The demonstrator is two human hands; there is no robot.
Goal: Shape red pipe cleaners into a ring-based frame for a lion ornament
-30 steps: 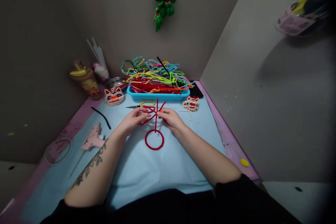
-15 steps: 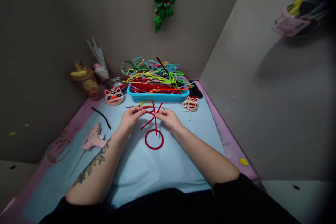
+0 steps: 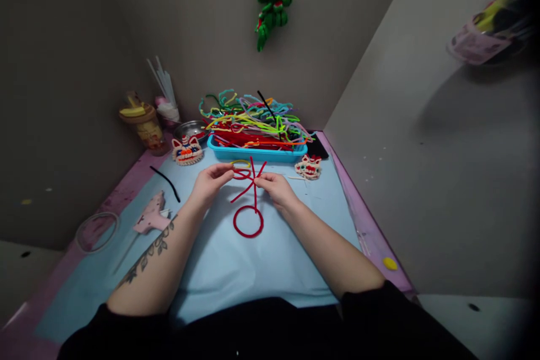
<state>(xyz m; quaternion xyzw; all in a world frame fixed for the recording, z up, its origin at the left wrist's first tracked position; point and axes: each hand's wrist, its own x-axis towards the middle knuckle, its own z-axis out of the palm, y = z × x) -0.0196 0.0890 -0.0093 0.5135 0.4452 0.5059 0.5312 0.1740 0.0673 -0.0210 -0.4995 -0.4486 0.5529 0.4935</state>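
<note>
Several red pipe cleaners cross at one point and spread out like a star, held a little above the table. My right hand pinches them close to the crossing, between thumb and forefinger. My left hand has thumb and forefinger at the tip of an arm on the left side. Below lies a closed red pipe cleaner ring, with the star's lowest arm reaching over its top edge. Behind my left fingertips, partly hidden, are scissors with a yellow handle.
A blue tray heaped with colourful pipe cleaners stands at the back. Two lion-face crafts flank it. Leftward are a black pipe cleaner, a pink glue gun, a clear ring and a lidded cup.
The whole view has shifted slightly. My left thumb and forefinger have loosened a little around the arm's tip. My right hand keeps its pinch at the crossing.
</note>
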